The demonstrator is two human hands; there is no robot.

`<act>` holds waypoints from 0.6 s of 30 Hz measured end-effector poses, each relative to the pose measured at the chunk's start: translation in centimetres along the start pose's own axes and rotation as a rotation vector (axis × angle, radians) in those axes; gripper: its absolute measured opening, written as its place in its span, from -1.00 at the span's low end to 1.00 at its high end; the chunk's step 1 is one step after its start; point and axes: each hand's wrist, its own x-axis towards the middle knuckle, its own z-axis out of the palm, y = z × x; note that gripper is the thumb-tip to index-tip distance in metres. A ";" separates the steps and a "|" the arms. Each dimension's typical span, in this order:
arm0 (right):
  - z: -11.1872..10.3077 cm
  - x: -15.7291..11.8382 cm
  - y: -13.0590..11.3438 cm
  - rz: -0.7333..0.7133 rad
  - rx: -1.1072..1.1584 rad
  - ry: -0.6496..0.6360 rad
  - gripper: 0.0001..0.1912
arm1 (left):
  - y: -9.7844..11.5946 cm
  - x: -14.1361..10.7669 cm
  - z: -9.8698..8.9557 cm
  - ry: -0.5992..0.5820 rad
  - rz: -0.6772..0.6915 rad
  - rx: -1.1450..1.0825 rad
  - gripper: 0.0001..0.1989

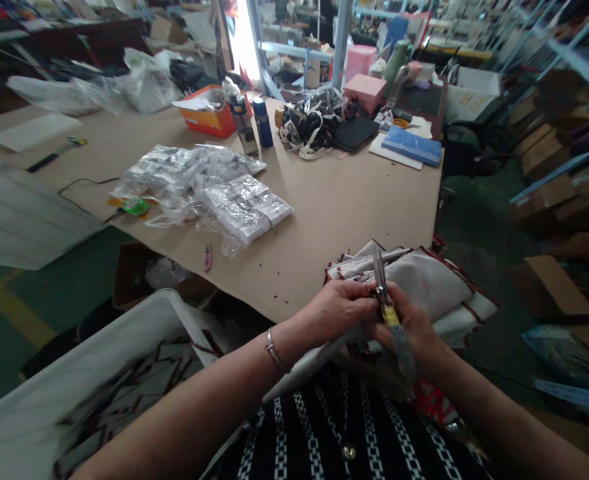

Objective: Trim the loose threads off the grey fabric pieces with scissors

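Note:
My left hand point(337, 308) pinches the edge of a pale grey fabric piece point(427, 280) with dark red trim, which lies on my lap and over the table corner. My right hand point(414, 328) grips thread snips point(387, 303) with a yellowish handle; their metal blades point up and away, right at the spot my left fingers hold. A silver bracelet circles my left wrist. The two hands touch each other over the fabric.
A brown worktable point(334, 207) carries clear plastic packets point(214, 190), an orange box point(207, 117), spray cans point(254, 123), tangled black-and-white straps point(309, 127), pink boxes and a blue book point(411, 145). A white bin point(99, 373) of dark pieces stands at my left. Cardboard boxes fill the right.

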 end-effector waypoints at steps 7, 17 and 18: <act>-1.9 0.3 -3.3 0.116 0.033 0.170 -0.59 | -3.4 -5.4 -3.9 -0.062 -0.111 0.077 -0.82; -13.8 -5.0 -5.5 0.036 -0.416 0.462 -0.46 | -8.8 -7.5 -2.5 0.086 -0.177 0.138 -0.78; -15.2 -5.3 -5.4 0.051 -0.510 0.482 -0.44 | -7.7 -7.0 -2.2 0.070 -0.174 0.118 -0.78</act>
